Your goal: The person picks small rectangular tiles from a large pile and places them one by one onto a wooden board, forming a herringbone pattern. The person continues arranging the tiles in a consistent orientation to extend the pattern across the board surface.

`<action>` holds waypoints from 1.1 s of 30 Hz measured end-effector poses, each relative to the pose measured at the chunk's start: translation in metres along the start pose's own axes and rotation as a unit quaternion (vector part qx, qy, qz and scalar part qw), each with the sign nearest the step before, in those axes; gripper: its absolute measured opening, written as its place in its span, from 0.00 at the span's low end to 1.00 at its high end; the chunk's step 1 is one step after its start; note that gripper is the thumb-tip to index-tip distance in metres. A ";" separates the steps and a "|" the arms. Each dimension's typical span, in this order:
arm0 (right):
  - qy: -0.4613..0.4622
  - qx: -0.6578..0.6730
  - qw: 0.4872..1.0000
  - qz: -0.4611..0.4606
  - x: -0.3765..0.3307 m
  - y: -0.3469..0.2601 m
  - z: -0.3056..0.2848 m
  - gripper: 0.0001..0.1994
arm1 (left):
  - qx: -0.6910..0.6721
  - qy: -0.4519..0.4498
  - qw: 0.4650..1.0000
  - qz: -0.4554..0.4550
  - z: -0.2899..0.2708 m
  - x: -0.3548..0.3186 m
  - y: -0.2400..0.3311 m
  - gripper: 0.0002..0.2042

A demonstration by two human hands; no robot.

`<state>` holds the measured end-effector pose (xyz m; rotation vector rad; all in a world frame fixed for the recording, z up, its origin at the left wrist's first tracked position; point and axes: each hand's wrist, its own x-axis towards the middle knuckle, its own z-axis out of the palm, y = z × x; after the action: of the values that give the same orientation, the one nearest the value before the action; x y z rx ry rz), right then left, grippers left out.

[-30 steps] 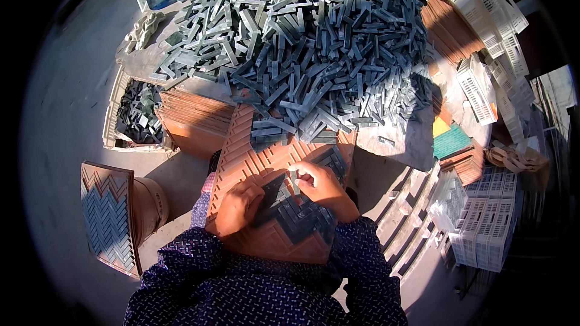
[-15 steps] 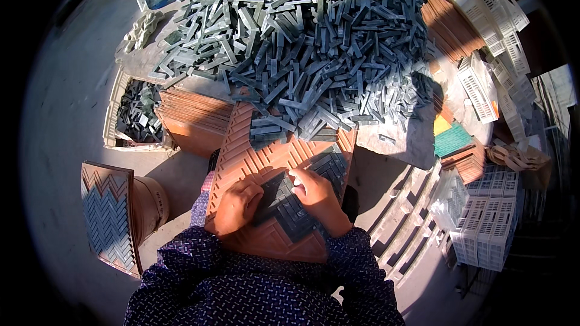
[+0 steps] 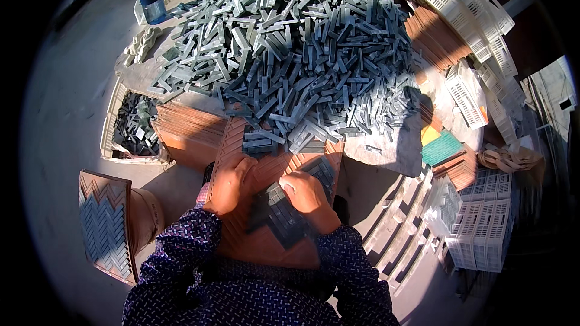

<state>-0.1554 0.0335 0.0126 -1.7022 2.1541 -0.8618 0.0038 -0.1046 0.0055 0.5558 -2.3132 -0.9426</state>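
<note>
The grooved terracotta-coloured board [image 3: 272,255] extends toward the heap of loose grey strips [image 3: 302,42] on the tabletop [image 3: 396,154]. Dark strips [image 3: 284,220] occupy its middle. The left hand [image 3: 229,186] is over its left side; the right hand [image 3: 309,195] is over the strips. Both hands' fingers are curled; any grip cannot be determined.

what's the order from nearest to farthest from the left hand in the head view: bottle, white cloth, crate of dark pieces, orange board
From the left hand:
1. Orange board, directly under the hand
2. Crate of dark pieces, to the left
3. White cloth, farther up and left
4. Bottle, at the upper left, beyond the cloth
</note>
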 end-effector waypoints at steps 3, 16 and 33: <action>0.097 -0.014 0.995 0.023 0.027 -0.002 0.001 0.07 | 0.097 0.044 0.994 0.034 0.006 0.020 -0.006 0.14; 0.088 -0.029 0.985 0.145 0.037 -0.004 -0.004 0.10 | 0.048 -0.064 0.995 -0.051 -0.002 -0.009 0.005 0.10; -0.015 0.003 0.994 0.104 -0.017 -0.006 -0.002 0.05 | 0.065 -0.080 0.992 -0.066 0.010 -0.036 0.008 0.14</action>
<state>-0.1468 0.0488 0.0152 -1.4458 2.2558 -0.7805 0.0226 -0.0740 -0.0069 0.7176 -2.5211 -0.9306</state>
